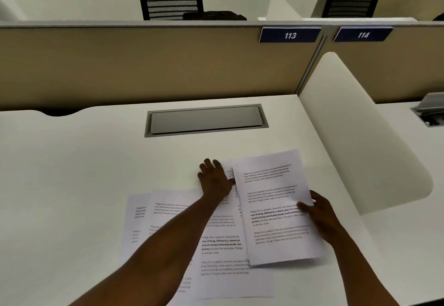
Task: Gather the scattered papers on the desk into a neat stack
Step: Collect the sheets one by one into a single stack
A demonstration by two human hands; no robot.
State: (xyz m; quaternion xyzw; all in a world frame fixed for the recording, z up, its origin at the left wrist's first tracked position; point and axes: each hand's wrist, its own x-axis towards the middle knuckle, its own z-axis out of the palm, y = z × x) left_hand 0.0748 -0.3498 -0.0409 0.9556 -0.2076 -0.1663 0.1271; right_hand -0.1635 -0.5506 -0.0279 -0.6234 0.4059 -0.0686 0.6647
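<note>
Papers (221,245) overlapping; left hand (215,180) flat, right hand (319,214) pinching sheets (276,207).

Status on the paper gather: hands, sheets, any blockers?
Left hand flat, pressing a sheet. Right hand grips the held sheets. Loose papers still fanned across the desk. No blockers visible.

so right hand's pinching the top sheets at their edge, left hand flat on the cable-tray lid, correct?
Not quite. In the head view the left hand lies flat on the spread papers, well short of the cable-tray lid. The right hand does pinch the top sheets at their edge.
</note>
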